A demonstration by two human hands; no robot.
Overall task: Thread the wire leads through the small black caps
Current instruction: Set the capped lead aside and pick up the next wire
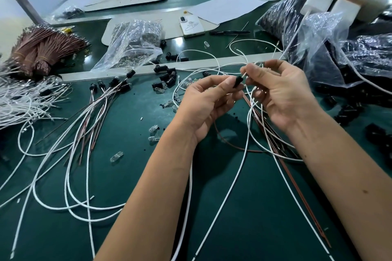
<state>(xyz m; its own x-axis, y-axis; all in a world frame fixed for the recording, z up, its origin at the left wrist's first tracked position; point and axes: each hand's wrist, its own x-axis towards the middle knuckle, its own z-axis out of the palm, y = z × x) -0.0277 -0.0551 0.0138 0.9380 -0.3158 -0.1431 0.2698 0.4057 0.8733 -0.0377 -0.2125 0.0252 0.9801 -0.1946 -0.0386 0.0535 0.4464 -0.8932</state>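
From the head view, the action sits right in the middle of the green-matted bench (pixel 244 207). The left hand (pixel 209 101) has its thumb and forefinger clamped on one small black plastic cap (pixel 238 81), held up off the mat. The right hand (pixel 282 93) pinches a thin white wire lead (pixel 244 74) between thumb and forefinger, its tip touching the cap's end. Whether that tip has gone into the bore I cannot tell; the fingers (pixel 230 82) hide most of it. I'd call this one mid-threading, not done.

Look left and there's the finished pile: a fan of white and brown leads already wearing black caps (pixel 112 82), lying together on the mat. Several done, then.

What's left looks like a lot. A loose cluster of bare black caps (pixel 167 76) waits just beyond the hands, with small clear glass bulbs (pixel 153 128) scattered near the left wrist. A heap of uncapped white wires (pixel 23 99) fills the far left, beside tied bundles of brown wire (pixel 42 48). Clear plastic bags stuffed with black parts (pixel 282 17) are stacked at the right. Early in the job, by my reckoning.
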